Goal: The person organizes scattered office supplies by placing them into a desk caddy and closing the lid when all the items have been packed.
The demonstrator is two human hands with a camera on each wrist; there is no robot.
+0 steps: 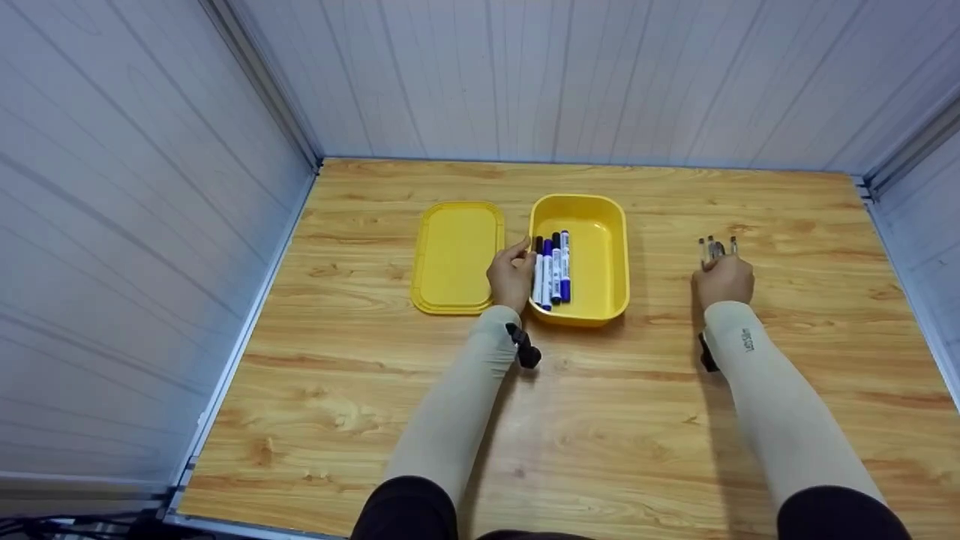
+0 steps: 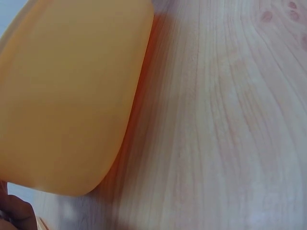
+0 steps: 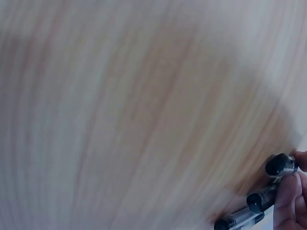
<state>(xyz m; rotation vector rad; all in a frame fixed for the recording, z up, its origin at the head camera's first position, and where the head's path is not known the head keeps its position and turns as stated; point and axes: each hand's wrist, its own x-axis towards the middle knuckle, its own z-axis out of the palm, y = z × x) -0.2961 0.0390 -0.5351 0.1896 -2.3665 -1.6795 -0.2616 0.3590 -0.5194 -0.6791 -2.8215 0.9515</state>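
A yellow plastic box [image 1: 616, 259] stands uncovered on the table, with several white-bodied markers [image 1: 556, 274] with dark and blue caps lying along its left side. My left hand [image 1: 511, 279] grips the box's left rim between thumb and fingers; in the left wrist view the box wall [image 2: 72, 96] hides most of that hand. To the right of the box, my right hand [image 1: 724, 282] holds a pen with a black end [image 3: 280, 165]. More clear, black-ended pens [image 3: 261, 199] are close beside its fingers; the hand hides their lower parts, so I cannot tell how many it grips.
The yellow lid [image 1: 457, 259] lies flat on the table, left of the box. Pale panel walls [image 1: 480, 82] enclose the wooden table [image 1: 600, 420] at the back and both sides. Black cables [image 1: 67, 525] show at the lower left corner.
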